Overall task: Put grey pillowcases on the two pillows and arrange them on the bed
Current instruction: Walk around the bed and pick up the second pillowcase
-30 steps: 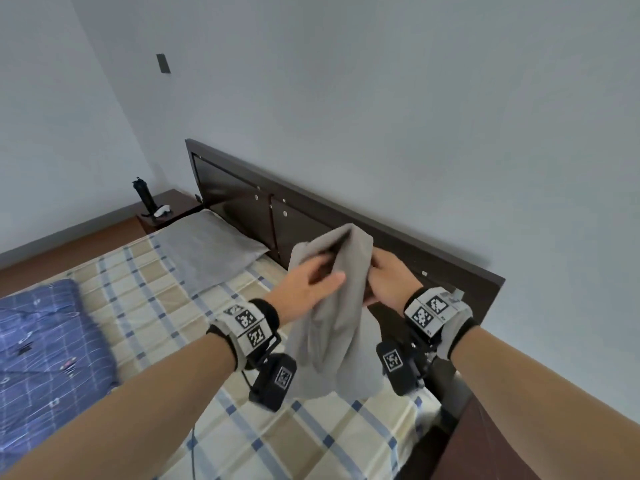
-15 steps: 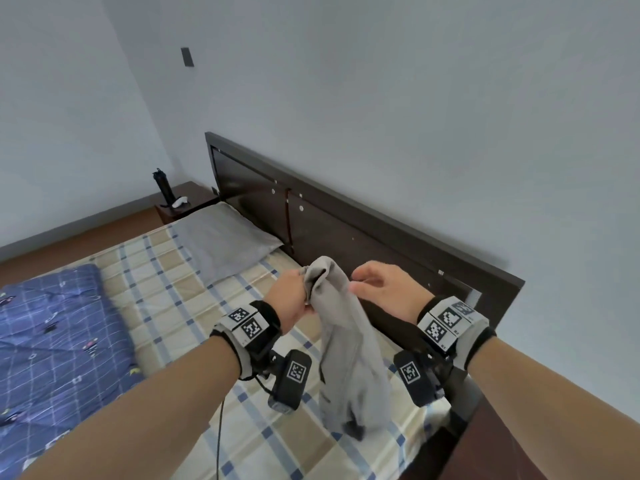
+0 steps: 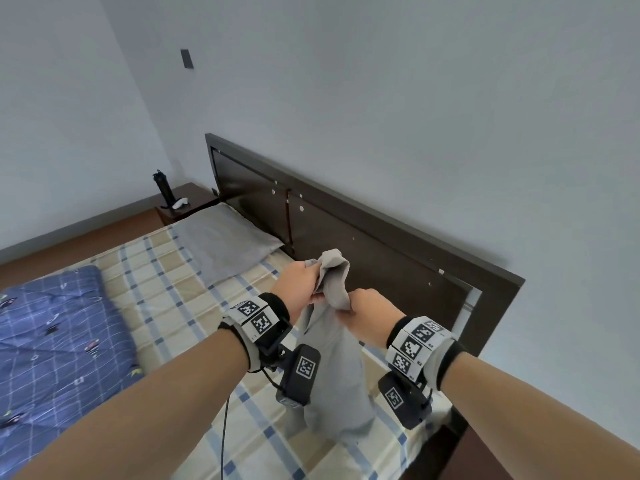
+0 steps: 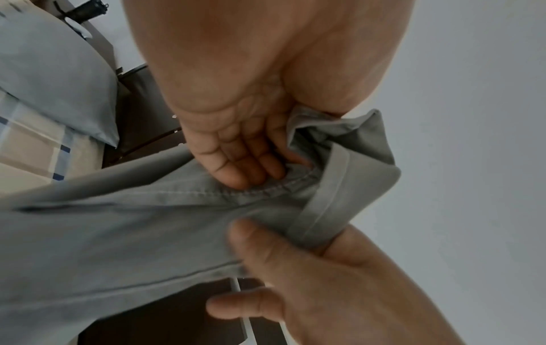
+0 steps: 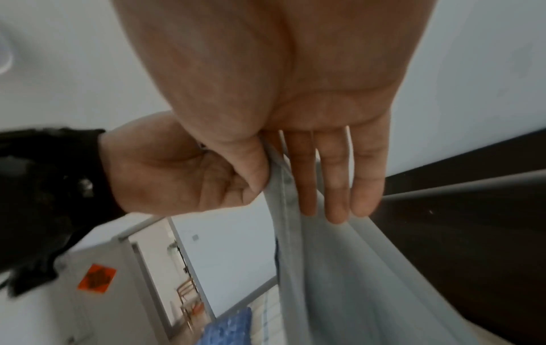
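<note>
A grey pillowcase hangs in the air over the checked bed sheet, close to the headboard. My left hand grips its bunched top edge, fingers curled into the stitched hem. Just below and to the right, my right hand pinches the same edge between thumb and straight fingers. The rest of the pillowcase drops loosely between my wrists. One pillow in a grey case lies flat at the far end of the headboard.
The dark wooden headboard runs behind my hands. A blue quilt is bunched on the bed's left part. A nightstand in the far corner carries a black bottle. Dark wooden furniture sits at the bottom right.
The pillowcase has come down from its earlier height. My right hand, apart from the cloth half a second ago, now pinches its edge right beside the left hand.
</note>
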`<state>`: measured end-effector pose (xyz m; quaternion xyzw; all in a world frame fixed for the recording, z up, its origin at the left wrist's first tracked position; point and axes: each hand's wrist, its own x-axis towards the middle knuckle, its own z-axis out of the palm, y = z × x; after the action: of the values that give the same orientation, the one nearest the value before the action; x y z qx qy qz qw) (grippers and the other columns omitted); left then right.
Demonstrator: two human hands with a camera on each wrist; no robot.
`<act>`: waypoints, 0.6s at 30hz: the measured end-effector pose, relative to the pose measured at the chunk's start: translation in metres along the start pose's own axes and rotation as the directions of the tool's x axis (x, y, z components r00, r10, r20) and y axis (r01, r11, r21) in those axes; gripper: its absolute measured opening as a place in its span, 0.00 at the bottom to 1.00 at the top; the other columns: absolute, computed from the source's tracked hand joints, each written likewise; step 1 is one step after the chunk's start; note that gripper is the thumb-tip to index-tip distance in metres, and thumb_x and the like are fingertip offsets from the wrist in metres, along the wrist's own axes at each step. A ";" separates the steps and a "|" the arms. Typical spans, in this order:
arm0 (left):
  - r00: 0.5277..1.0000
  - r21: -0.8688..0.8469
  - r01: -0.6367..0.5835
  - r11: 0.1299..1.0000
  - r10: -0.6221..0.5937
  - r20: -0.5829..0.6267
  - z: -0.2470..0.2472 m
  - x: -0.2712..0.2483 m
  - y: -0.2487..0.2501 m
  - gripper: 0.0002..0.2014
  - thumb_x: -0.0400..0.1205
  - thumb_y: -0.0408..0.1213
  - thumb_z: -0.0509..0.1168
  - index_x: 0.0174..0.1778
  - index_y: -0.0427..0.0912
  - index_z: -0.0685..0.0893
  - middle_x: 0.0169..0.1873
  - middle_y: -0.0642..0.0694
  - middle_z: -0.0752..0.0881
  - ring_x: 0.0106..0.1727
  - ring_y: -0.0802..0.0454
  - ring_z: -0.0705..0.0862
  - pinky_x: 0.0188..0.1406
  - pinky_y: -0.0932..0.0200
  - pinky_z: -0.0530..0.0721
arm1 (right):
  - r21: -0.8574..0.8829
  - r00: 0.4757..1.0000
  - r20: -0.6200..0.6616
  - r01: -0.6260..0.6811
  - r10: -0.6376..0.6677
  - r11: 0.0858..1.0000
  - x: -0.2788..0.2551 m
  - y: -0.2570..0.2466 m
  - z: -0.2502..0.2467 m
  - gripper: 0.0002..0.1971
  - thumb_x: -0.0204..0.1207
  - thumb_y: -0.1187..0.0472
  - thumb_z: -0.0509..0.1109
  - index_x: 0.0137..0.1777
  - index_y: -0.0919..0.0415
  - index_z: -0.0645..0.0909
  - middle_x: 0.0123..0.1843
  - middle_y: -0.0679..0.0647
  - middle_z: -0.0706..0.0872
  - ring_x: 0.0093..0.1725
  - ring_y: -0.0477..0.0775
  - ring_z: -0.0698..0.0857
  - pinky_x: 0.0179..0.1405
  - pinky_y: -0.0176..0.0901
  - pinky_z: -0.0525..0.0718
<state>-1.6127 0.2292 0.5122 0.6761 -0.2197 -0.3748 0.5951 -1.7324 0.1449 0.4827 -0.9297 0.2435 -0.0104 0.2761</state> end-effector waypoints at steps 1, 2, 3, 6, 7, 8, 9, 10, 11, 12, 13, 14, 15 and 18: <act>1.000 -0.029 -0.004 1.000 0.003 -0.012 -0.002 0.001 -0.002 0.14 0.86 0.33 0.56 0.61 0.31 0.82 0.53 0.35 0.85 0.54 0.46 0.85 0.45 0.58 0.88 | 0.064 1.000 -0.027 -0.007 0.009 0.998 0.002 0.000 0.000 0.10 0.80 0.55 0.62 0.44 0.61 0.79 0.40 0.55 0.85 0.39 0.58 0.86 0.41 0.52 0.86; 0.999 -0.041 -0.013 0.999 0.011 -0.039 -0.005 0.002 -0.005 0.14 0.86 0.33 0.56 0.60 0.31 0.83 0.55 0.33 0.85 0.56 0.45 0.85 0.50 0.54 0.89 | 0.141 0.998 -0.058 0.003 0.005 0.990 0.005 0.001 -0.001 0.11 0.80 0.56 0.63 0.40 0.60 0.79 0.38 0.54 0.84 0.38 0.56 0.84 0.40 0.52 0.84; 0.997 -0.070 -0.021 0.997 0.016 -0.074 -0.009 0.004 -0.008 0.13 0.86 0.34 0.57 0.58 0.32 0.84 0.56 0.33 0.85 0.57 0.44 0.85 0.55 0.49 0.88 | 0.225 0.995 -0.099 0.030 -0.008 0.974 0.006 0.000 -0.005 0.11 0.80 0.58 0.64 0.38 0.62 0.79 0.35 0.53 0.82 0.36 0.54 0.82 0.40 0.54 0.83; 0.980 -0.062 0.042 0.997 -0.053 -0.192 -0.027 0.010 -0.020 0.08 0.84 0.32 0.60 0.54 0.39 0.84 0.54 0.37 0.85 0.59 0.43 0.83 0.63 0.48 0.82 | 0.386 0.972 -0.236 0.087 0.007 0.918 0.010 -0.005 -0.024 0.14 0.76 0.63 0.65 0.29 0.65 0.71 0.27 0.53 0.72 0.30 0.50 0.73 0.34 0.55 0.78; 0.974 -0.020 0.109 0.994 -0.110 -0.199 -0.031 0.014 -0.020 0.09 0.84 0.33 0.61 0.58 0.40 0.81 0.55 0.39 0.84 0.60 0.43 0.83 0.62 0.50 0.80 | 0.411 0.963 -0.267 0.074 0.042 0.908 0.013 -0.006 -0.032 0.15 0.74 0.64 0.65 0.27 0.61 0.69 0.27 0.53 0.70 0.30 0.51 0.71 0.33 0.52 0.75; 0.968 0.082 0.120 0.989 -0.098 -0.231 -0.036 0.015 -0.027 0.10 0.84 0.34 0.61 0.60 0.39 0.80 0.56 0.41 0.84 0.58 0.44 0.83 0.60 0.52 0.79 | 0.439 0.954 -0.288 0.060 0.077 0.896 0.016 -0.007 -0.038 0.16 0.73 0.63 0.65 0.25 0.56 0.67 0.26 0.53 0.68 0.30 0.52 0.71 0.33 0.51 0.75; 0.964 -0.012 0.149 0.989 -0.148 -0.223 -0.041 0.015 -0.032 0.09 0.85 0.33 0.60 0.58 0.38 0.80 0.54 0.41 0.85 0.55 0.44 0.84 0.58 0.52 0.80 | 0.466 0.950 -0.296 0.055 0.097 0.883 0.020 -0.007 -0.043 0.15 0.71 0.61 0.64 0.24 0.54 0.66 0.27 0.54 0.69 0.31 0.53 0.73 0.35 0.54 0.79; 0.957 -0.133 0.177 0.975 -0.202 -0.206 -0.041 0.012 -0.036 0.08 0.85 0.32 0.58 0.55 0.36 0.81 0.51 0.38 0.85 0.52 0.43 0.85 0.55 0.52 0.82 | 0.479 0.952 -0.289 0.049 0.104 0.876 0.022 -0.008 -0.046 0.15 0.71 0.59 0.64 0.24 0.54 0.66 0.28 0.55 0.71 0.31 0.57 0.76 0.39 0.59 0.83; 0.970 -0.126 0.175 0.976 -0.193 -0.149 -0.043 0.014 -0.042 0.10 0.85 0.31 0.58 0.55 0.33 0.82 0.52 0.35 0.86 0.50 0.42 0.86 0.53 0.51 0.85 | 0.472 0.955 -0.276 0.039 0.105 0.881 0.024 -0.009 -0.047 0.14 0.71 0.59 0.63 0.25 0.53 0.66 0.29 0.56 0.73 0.33 0.60 0.79 0.42 0.62 0.85; 0.973 -0.162 0.162 0.973 -0.185 -0.139 -0.044 0.015 -0.044 0.12 0.85 0.33 0.59 0.57 0.31 0.83 0.54 0.32 0.87 0.51 0.40 0.87 0.52 0.50 0.87 | 0.459 0.958 -0.266 0.028 0.107 0.888 0.025 -0.010 -0.046 0.15 0.73 0.60 0.63 0.26 0.54 0.66 0.30 0.56 0.74 0.33 0.61 0.80 0.41 0.60 0.85; 0.977 -0.187 0.162 0.969 -0.183 -0.107 -0.046 0.014 -0.044 0.15 0.84 0.38 0.61 0.60 0.31 0.83 0.57 0.31 0.87 0.53 0.39 0.87 0.51 0.50 0.88 | 0.442 0.958 -0.264 0.018 0.111 0.897 0.025 -0.011 -0.046 0.16 0.76 0.61 0.62 0.27 0.54 0.65 0.29 0.55 0.73 0.32 0.58 0.77 0.37 0.55 0.83; 0.983 -0.187 0.158 0.970 -0.173 -0.066 -0.045 0.011 -0.044 0.19 0.83 0.46 0.63 0.62 0.35 0.83 0.58 0.32 0.87 0.55 0.40 0.88 0.53 0.48 0.88 | 0.422 0.959 -0.264 0.017 0.105 0.906 0.025 -0.012 -0.045 0.17 0.78 0.62 0.62 0.28 0.55 0.65 0.28 0.52 0.71 0.30 0.53 0.73 0.32 0.49 0.76; 0.987 -0.181 0.152 0.972 -0.158 -0.020 -0.045 0.010 -0.045 0.25 0.81 0.55 0.63 0.64 0.38 0.82 0.58 0.35 0.87 0.58 0.42 0.87 0.58 0.44 0.87 | 0.408 0.959 -0.268 0.023 0.096 0.913 0.025 -0.012 -0.044 0.17 0.80 0.62 0.61 0.29 0.56 0.64 0.28 0.50 0.70 0.29 0.50 0.70 0.31 0.44 0.70; 0.972 -0.023 0.121 0.992 -0.114 0.205 -0.032 0.000 -0.045 0.32 0.76 0.68 0.59 0.69 0.49 0.74 0.59 0.52 0.81 0.64 0.50 0.80 0.67 0.41 0.80 | 0.415 0.959 -0.271 0.034 0.087 0.909 0.027 -0.016 -0.041 0.16 0.81 0.61 0.60 0.31 0.56 0.65 0.29 0.50 0.70 0.31 0.49 0.69 0.34 0.45 0.67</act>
<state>-1.5943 0.2583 0.4690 0.6355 -0.2323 -0.4802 0.5583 -1.7072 0.1236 0.5225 -0.8349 0.2854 -0.1912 0.4300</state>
